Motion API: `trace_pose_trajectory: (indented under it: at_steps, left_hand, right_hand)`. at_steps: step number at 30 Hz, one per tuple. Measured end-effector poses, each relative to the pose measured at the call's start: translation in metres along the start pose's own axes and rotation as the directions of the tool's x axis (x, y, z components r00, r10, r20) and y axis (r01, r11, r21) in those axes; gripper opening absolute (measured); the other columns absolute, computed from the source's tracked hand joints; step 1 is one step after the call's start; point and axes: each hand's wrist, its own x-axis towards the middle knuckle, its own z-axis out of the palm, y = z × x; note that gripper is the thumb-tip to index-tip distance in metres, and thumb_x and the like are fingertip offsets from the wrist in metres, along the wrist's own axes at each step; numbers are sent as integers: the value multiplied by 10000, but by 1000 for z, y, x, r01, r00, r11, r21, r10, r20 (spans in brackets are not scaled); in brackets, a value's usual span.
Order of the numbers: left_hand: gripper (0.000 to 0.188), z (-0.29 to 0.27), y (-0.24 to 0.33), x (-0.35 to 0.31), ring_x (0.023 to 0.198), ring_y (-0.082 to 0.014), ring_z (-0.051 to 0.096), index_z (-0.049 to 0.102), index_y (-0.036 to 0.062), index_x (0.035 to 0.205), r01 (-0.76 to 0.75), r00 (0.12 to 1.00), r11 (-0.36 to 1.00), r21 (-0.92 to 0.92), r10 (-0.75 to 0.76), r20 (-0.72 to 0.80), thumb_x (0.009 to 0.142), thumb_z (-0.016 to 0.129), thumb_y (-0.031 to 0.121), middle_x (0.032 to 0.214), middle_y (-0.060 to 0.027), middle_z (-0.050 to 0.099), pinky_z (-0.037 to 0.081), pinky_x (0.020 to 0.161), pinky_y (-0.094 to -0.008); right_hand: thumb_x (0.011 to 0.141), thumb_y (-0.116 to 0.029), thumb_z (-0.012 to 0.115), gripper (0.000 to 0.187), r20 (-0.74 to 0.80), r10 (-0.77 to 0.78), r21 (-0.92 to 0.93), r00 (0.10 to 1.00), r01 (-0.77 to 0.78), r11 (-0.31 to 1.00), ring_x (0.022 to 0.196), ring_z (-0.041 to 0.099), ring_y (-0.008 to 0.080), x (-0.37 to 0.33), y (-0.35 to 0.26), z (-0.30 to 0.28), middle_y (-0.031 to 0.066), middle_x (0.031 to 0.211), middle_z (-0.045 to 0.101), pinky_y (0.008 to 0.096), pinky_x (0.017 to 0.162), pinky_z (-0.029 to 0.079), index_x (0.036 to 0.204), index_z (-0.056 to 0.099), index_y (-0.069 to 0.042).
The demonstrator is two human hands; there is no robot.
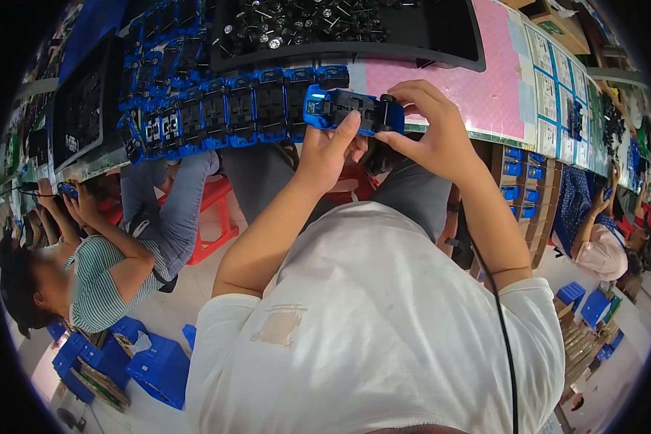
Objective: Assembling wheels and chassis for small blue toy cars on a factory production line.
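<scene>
The thumb of the left hand (329,150) pressed on the black underside of a blue toy car (350,107), turned upside down, and the other fingers were curled below it. The thumb and forefinger of the right hand (441,134) were parted only by the breadth of the car, gripping its right end from both sides, near the wheels (384,116). The car was held over the near edge of the table (525,124). Just to the left, a row of similar blue cars (240,108) lay undersides up. Behind them stood a black tray (441,29) with many small wheel pieces (303,22). Farther left sat a co-worker (126,278) in a striped shirt.
</scene>
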Motion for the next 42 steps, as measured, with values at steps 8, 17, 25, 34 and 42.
trace_pose_trajectory:
  at_steps: [8,17,25,34,42]
  left_hand:
    - [402,-1,-6,-8,723,-133,576,429,106,1390,0,999,1000,7,0,-34,1035,562,239,992,-66,616,428,545,-253]
    - [412,-13,3,-6,740,-129,575,430,114,1388,6,1000,1000,-11,-6,-19,1031,568,268,1026,-73,626,421,543,-259]
    - [393,-22,3,-12,724,-117,572,450,108,1354,43,995,999,13,-41,-86,1022,586,270,978,-52,619,422,537,-256]
    - [305,-13,3,-8,672,-76,555,504,82,1242,79,997,997,-18,-79,-5,973,645,106,910,-6,593,443,550,-236]
    - [250,-7,9,-36,702,-101,554,495,63,1213,37,999,991,129,-34,-27,1007,602,157,866,-29,586,436,585,-240]
  right_hand:
    - [719,-218,879,533,114,-64,2,991,64,998,974,652,267,10,3,-5,125,1113,632,363,832,546,1124,626,19]
    - [798,-365,784,557,-210,119,-594,970,-223,773,946,697,345,178,153,-60,213,1025,709,399,840,550,1195,660,5]
    - [767,-382,757,599,-267,185,-602,946,-314,734,1020,691,356,172,166,-53,224,1053,715,398,895,541,1207,654,11]
    - [746,-112,798,540,116,-2,56,993,-4,998,992,658,233,45,-25,39,107,1069,673,356,910,523,1244,606,-33]
    - [711,-123,816,545,155,11,99,988,-27,995,945,656,274,36,-43,41,155,1041,668,372,874,528,1210,626,-14]
